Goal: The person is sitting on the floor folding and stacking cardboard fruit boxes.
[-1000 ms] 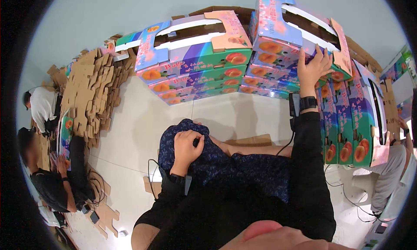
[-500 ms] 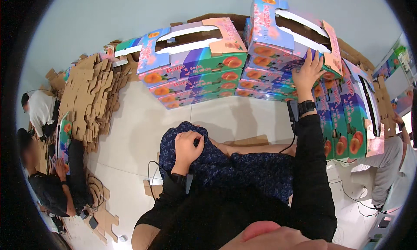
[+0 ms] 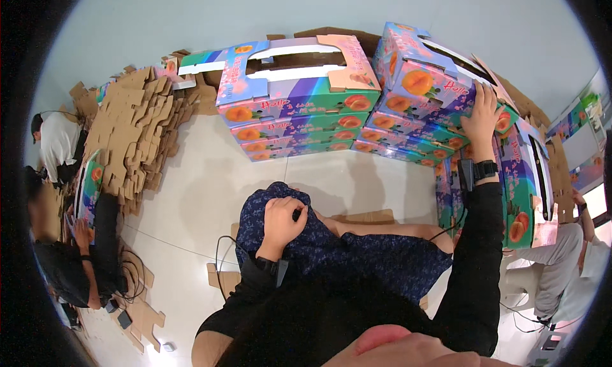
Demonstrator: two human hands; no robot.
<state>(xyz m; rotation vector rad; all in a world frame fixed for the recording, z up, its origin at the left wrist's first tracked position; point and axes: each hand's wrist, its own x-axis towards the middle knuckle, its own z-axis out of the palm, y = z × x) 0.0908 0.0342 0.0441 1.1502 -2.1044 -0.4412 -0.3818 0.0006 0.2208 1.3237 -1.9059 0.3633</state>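
The right hand (image 3: 481, 112) has slid lower on the far-right printed box (image 3: 424, 83), fingers spread; the left hand (image 3: 280, 219) stays fisted in the dark floral fabric (image 3: 357, 255).

Two hands (image 3: 280, 220), two box stacks (image 3: 296, 112), three other people (image 3: 57, 147).
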